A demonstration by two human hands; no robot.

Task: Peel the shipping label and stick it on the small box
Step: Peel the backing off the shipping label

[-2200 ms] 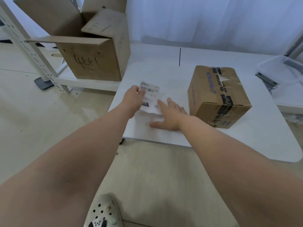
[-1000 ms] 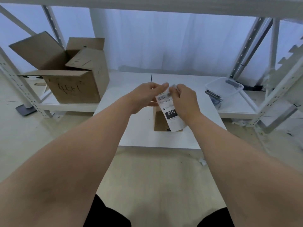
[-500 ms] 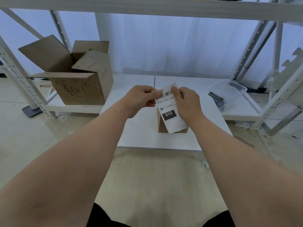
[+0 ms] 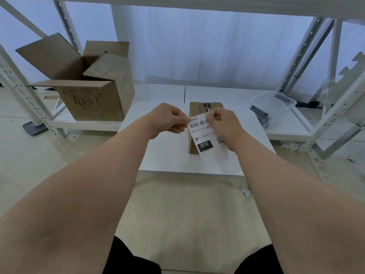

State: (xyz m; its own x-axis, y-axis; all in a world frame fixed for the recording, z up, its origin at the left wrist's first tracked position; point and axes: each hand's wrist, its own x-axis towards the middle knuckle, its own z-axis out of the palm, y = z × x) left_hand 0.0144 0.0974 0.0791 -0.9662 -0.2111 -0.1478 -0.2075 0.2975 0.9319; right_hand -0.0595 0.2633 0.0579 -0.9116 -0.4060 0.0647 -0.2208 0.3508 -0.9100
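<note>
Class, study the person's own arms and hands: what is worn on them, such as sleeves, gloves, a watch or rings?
Nothing shows. The left forearm and right forearm are bare to the frame edge, without sleeves. The left hand and right hand carry no gloves, and no watch, bracelet or ring is visible. Black clothing shows at the bottom edge.

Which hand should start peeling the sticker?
Probably the right hand: it pinches the label at its top right corner, where a peel could start, while the left hand pinches the top left edge, steadying it.
</note>
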